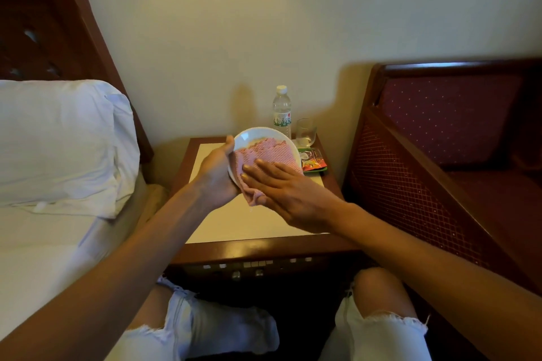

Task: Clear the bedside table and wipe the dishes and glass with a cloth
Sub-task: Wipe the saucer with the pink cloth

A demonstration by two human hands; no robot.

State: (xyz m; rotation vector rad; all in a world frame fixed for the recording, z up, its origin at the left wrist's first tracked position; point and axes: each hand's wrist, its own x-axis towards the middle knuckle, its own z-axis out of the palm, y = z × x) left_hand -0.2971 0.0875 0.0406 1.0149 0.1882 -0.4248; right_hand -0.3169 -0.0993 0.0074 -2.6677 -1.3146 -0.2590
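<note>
My left hand (218, 171) grips a white plate (254, 135) by its left rim and holds it tilted above the bedside table (255, 221). A pink knitted cloth (265, 155) lies over the plate's face. My right hand (289, 195) presses flat on the cloth with straight fingers, and the thumb is hidden under the cloth's lower edge. An empty clear glass (306, 132) stands at the table's back right, apart from both hands.
A plastic water bottle (282, 110) stands at the back beside the glass. A green and red snack packet (313, 159) lies to the right of the plate. A bed with a white pillow (58, 143) is on the left, a red upholstered armchair (445, 138) on the right.
</note>
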